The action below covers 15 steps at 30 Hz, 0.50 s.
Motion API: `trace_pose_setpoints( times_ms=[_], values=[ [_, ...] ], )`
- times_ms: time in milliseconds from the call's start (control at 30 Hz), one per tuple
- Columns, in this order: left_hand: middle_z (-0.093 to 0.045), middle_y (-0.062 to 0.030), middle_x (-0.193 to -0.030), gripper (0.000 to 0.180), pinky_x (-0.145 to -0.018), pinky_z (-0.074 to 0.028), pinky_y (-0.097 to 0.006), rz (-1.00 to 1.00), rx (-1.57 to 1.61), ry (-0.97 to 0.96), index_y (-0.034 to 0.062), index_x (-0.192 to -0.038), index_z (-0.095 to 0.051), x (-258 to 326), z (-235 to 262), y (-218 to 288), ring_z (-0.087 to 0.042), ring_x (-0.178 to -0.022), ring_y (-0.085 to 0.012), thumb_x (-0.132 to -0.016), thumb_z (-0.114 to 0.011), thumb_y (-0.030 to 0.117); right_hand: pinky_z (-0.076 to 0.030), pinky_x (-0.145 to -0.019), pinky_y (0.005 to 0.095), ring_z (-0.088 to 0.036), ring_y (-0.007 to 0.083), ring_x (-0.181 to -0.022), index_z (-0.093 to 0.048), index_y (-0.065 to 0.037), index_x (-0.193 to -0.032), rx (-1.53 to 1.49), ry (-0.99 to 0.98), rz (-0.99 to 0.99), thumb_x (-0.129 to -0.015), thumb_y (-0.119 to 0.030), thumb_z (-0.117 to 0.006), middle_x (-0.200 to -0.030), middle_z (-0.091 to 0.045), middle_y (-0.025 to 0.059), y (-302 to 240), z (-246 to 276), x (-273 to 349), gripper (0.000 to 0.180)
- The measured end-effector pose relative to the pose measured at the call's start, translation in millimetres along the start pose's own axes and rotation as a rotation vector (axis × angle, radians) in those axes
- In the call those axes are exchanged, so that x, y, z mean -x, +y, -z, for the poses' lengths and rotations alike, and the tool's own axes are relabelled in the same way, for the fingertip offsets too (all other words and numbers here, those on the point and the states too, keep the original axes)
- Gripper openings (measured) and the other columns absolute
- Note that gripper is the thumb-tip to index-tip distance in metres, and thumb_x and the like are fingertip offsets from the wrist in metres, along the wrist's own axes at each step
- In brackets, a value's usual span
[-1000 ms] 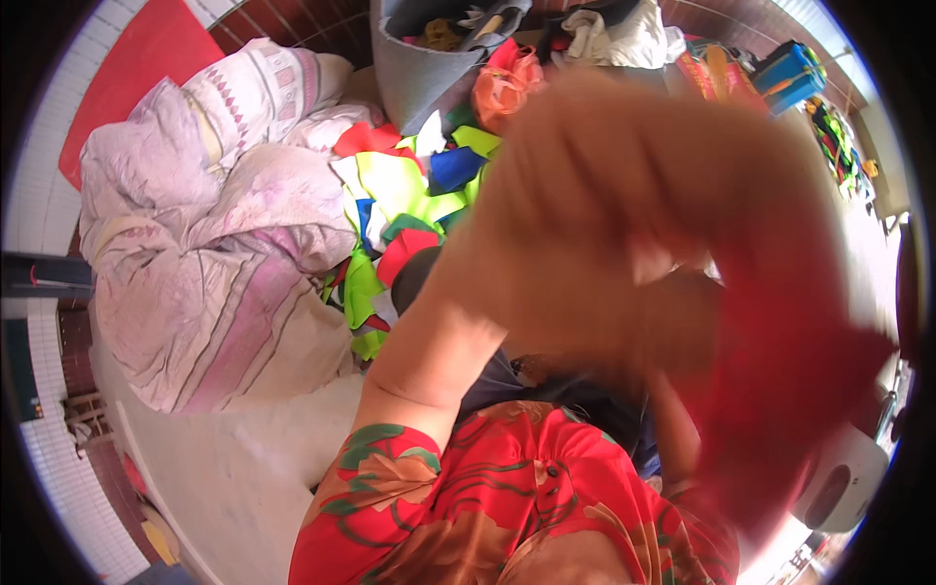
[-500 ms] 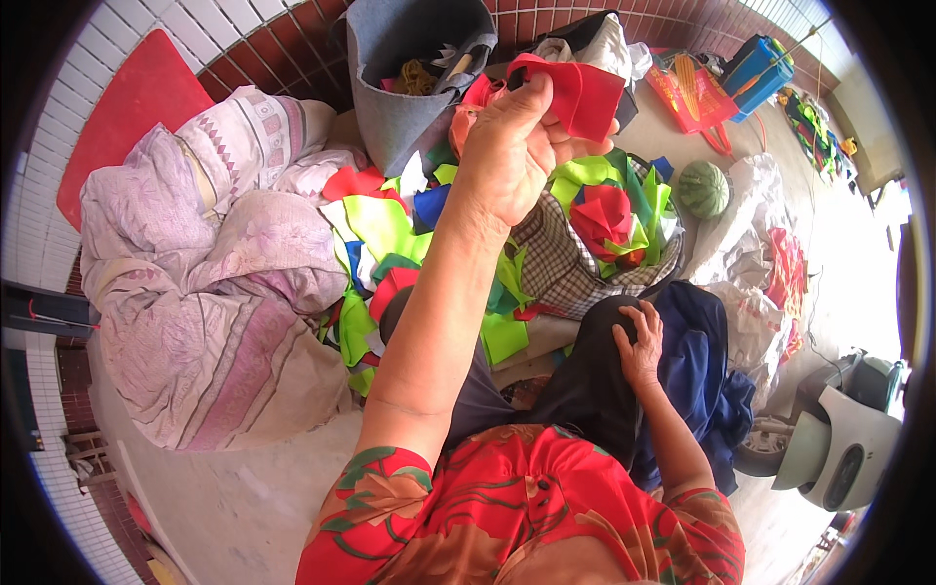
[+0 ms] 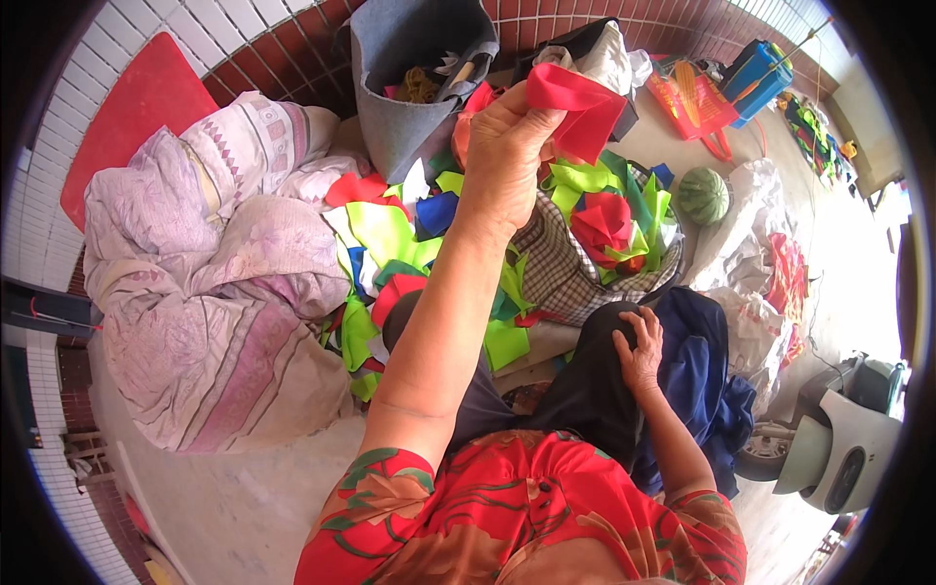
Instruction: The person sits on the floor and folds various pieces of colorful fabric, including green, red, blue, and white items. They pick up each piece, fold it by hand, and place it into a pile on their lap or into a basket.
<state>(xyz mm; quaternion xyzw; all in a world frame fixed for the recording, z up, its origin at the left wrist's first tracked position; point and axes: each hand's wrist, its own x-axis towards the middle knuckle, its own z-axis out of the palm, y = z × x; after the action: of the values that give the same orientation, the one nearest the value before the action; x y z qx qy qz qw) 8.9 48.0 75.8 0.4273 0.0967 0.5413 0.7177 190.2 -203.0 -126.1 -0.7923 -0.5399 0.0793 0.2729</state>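
My left hand [image 3: 507, 161] is raised in front of me, pinching a red fabric scrap [image 3: 585, 117] between thumb and fingers. The scrap's near end curls over and the rest hangs down on the right. On my knee, clad in dark trousers, rests my right hand [image 3: 639, 346], fingers spread and holding nothing. Below the raised hand lies a heap of fabric scraps [image 3: 380, 229] in lime green, red, blue, green and white. A checkered cloth bag [image 3: 556, 258], open at the top, holds more scraps, red and green among them.
Bundled pale patterned cloth [image 3: 224, 292] lies at the left. A grey felt bin [image 3: 414, 127] stands behind the heap. To the right are a watermelon [image 3: 704, 195], white plastic sheeting [image 3: 746, 244], a red bag [image 3: 692, 102], a blue container [image 3: 756, 78] and dark blue cloth [image 3: 697, 361].
My left hand has turned slightly, and the red fabric scrap has shifted a little right and down, its near end now curled over. My right hand has stayed on the knee.
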Motion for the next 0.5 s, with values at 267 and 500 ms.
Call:
trace_pose_setpoints(
  times_ms=[267, 500],
  values=[
    [-0.065, -0.0031, -0.086, 0.019, -0.048, -0.039, -0.019, -0.156, 0.021, 0.011, 0.0046, -0.100, -0.061, 19.1, -37.6, 40.8, -0.055, -0.063, -0.0051, -0.083, -0.066, 0.012, -0.034, -0.096, 0.0435, -0.042, 0.0349, -0.114, -0.059, -0.015, -0.107, -0.019, -0.008, 0.014, -0.074, -0.023, -0.065, -0.124, -0.046, 0.0140, -2.9, -1.7, -2.3, 0.034],
    [-0.062, -0.0055, -0.087, 0.030, -0.056, -0.047, -0.020, -0.102, 0.239, -0.273, 0.0011, -0.105, -0.051, 83.7, -102.9, 83.1, -0.058, -0.067, -0.0067, -0.078, -0.063, -0.003, -0.035, -0.095, 0.0436, -0.043, 0.0352, -0.113, -0.059, -0.014, -0.107, 0.007, 0.023, -0.042, -0.074, -0.022, -0.066, -0.124, -0.046, 0.0147, -1.9, 4.9, 6.5, 0.035]
  ],
)
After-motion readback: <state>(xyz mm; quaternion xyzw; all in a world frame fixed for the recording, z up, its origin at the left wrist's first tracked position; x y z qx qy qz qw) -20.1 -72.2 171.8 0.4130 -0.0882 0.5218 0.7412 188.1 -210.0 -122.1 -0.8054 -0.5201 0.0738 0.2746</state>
